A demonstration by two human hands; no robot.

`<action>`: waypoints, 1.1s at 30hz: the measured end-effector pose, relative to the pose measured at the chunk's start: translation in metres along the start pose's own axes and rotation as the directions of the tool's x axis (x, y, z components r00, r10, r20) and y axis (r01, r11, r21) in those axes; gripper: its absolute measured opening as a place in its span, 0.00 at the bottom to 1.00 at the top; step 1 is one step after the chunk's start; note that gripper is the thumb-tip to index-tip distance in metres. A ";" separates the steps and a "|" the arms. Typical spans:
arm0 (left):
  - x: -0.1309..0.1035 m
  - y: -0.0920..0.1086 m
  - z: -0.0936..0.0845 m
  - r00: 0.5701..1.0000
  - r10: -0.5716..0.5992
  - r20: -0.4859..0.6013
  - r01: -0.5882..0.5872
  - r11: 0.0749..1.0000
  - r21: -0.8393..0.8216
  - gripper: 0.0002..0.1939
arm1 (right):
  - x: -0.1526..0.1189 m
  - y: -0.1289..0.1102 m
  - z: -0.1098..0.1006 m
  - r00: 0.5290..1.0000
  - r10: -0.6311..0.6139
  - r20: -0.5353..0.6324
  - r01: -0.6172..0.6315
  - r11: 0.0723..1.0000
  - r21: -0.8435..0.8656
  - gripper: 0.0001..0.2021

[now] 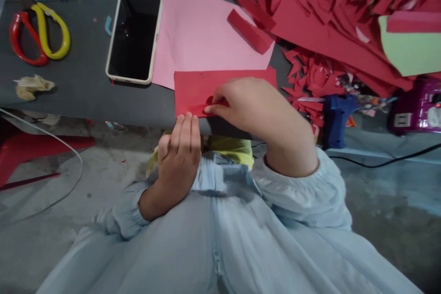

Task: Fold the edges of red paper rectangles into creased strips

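A folded-looking strip of red paper (193, 87) lies along the front edge of the table, partly over a sheet of pink paper (206, 32). My left hand (181, 156) has its fingers straight and side by side, the tips resting on the red paper's lower edge near its left corner. Bent over the same paper is my right hand (244, 101), its thumb and forefinger drawn together on it just right of my left fingertips. The back of the right hand hides the paper's right part, and its other fingers do not show.
A phone (134, 36) lies left of the pink sheet. Scissors (39, 32) with red and yellow handles are farther left, above a crumpled beige scrap (32, 86). Red paper offcuts (330, 14) heap up at right, near a blue glue gun (339, 119) and a purple object (418, 105).
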State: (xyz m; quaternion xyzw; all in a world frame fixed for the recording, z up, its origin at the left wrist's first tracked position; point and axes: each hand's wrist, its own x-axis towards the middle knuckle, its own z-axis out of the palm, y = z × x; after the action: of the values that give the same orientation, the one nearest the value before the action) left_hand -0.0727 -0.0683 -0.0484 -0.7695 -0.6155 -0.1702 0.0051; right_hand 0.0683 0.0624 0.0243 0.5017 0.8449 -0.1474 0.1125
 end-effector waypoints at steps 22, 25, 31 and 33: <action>0.004 -0.006 0.003 1.000 0.024 -0.003 -0.024 1.000 -0.007 0.37 | -0.026 0.055 0.007 0.974 0.225 0.022 -0.224 0.974 -0.022 0.14; 0.005 -0.004 0.003 1.000 -0.008 0.013 0.008 1.000 -0.025 0.37 | -0.025 0.056 0.009 0.977 0.215 0.005 -0.215 0.977 -0.002 0.14; 0.006 -0.003 0.001 0.996 -0.041 0.073 0.042 0.999 -0.016 0.36 | -0.025 0.058 0.014 0.980 0.193 -0.050 -0.189 0.980 0.062 0.11; 0.006 -0.003 0.000 0.995 -0.044 0.084 0.046 0.999 -0.019 0.36 | -0.025 0.058 0.015 0.980 0.189 -0.069 -0.184 0.980 0.069 0.11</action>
State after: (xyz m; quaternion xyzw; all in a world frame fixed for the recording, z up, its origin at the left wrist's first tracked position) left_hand -0.0748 -0.0615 -0.0473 -0.7619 -0.6305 -0.1442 -0.0327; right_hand 0.1316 0.0633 0.0107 0.5872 0.7928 -0.1436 0.0784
